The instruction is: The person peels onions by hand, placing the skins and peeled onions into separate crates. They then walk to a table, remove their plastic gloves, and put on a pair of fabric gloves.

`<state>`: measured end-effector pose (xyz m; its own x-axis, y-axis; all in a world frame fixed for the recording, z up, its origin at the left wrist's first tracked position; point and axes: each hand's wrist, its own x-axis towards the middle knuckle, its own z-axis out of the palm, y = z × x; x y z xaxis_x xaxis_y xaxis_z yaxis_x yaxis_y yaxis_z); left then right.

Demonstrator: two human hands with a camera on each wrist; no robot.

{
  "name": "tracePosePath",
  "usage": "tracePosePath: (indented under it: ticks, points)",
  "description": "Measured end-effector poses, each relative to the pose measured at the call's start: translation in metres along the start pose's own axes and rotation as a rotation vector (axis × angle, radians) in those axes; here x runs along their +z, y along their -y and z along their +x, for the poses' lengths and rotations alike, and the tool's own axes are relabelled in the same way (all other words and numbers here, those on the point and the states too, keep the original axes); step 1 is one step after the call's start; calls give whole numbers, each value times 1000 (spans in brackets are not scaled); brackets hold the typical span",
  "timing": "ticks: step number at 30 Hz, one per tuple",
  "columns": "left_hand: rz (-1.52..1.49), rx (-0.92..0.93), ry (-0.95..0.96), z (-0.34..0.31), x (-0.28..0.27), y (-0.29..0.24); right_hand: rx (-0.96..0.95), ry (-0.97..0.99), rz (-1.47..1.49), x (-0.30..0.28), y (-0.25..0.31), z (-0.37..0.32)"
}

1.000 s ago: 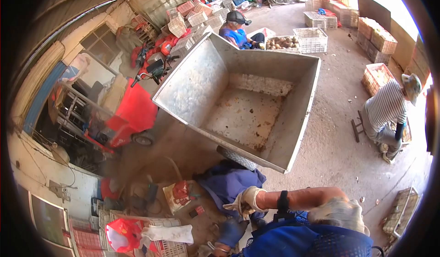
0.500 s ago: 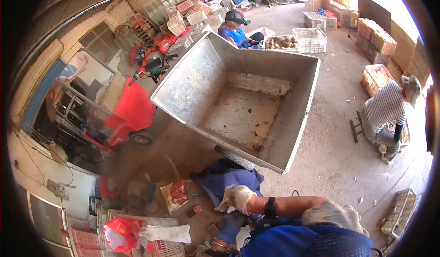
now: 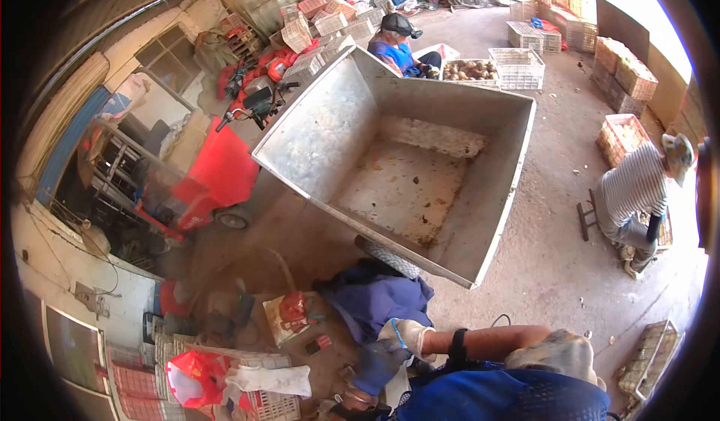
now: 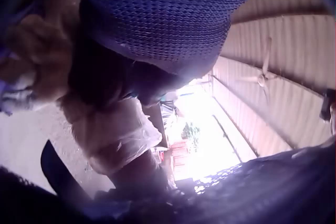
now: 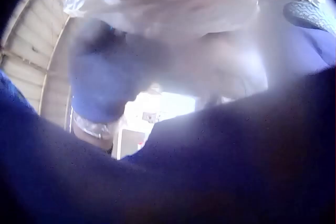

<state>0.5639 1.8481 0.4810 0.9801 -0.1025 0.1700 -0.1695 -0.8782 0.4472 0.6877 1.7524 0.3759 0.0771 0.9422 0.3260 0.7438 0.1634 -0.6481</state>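
In the head view my two gloved hands meet low in the middle, close in front of my blue apron (image 3: pixel 487 398). The left hand (image 3: pixel 375 370), in a dark blue glove, overlaps the cream-gloved right hand (image 3: pixel 412 335). A thin light-blue strip (image 3: pixel 399 332) shows between them; I cannot tell which hand holds it. Fingers are largely hidden where the gloves cross. In the left wrist view blue mesh cloth (image 4: pixel 163 29) fills the top, above a clear plastic cuff (image 4: pixel 115 134). The right wrist view shows the blue glove (image 5: pixel 102 77) blurred beside whitish plastic (image 5: pixel 178 8).
Ahead stands a large metal cart (image 3: pixel 390 188) with a tyre (image 3: pixel 386 260) beneath. Dark blue cloth (image 3: pixel 375 293) lies by the tyre. White crates (image 3: pixel 285 398) with red bags stand at lower left. Two people sit beyond, near crates (image 3: pixel 517 68); a red vehicle (image 3: pixel 217 173) is at left.
The blue-gloved left hand has moved up against the cream-gloved right hand, which was stretched out over it before. The light-blue strip now shows between them. The view has shifted slightly.
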Motion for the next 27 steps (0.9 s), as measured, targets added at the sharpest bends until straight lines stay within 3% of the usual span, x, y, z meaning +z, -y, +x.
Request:
tracePosePath:
  ticks: [1,2,3,6,7,9,10,12,13,15,16,22,23,26,27]
  points:
    - [5,-7,1,0,3,-6,35,205,-24,-14,5,8]
    - [-29,-145,46,1,4,-14,72,403,-52,-26,11,15]
    - [-64,-279,88,3,5,-16,72,397,-53,-35,14,15]
    - [26,-233,96,0,11,-11,633,502,665,-49,18,17]
    - [26,-237,94,-7,18,-4,631,506,664,-42,15,19]
    - [59,-221,177,-20,32,14,846,474,1059,-23,7,20]
    - [59,-222,178,-19,26,12,845,475,1059,-37,18,22]
    - [127,-147,165,-18,14,7,394,358,764,-63,37,22]
    - [129,-147,165,-19,16,9,392,357,764,-58,35,24]
    - [-85,-126,8,-20,20,12,171,327,564,-45,32,31]
    - [-82,-125,10,-19,21,9,170,325,566,-44,34,35]
    - [-256,-160,-22,-10,-1,-16,-112,278,-395,-68,52,70]
    - [-192,-121,-40,-9,-2,-17,-109,275,-393,-75,55,68]
    - [-77,-84,-60,-12,-5,-16,659,115,1828,-94,60,53]
    - [-28,-80,-57,-10,-10,-17,657,109,1826,-93,56,51]
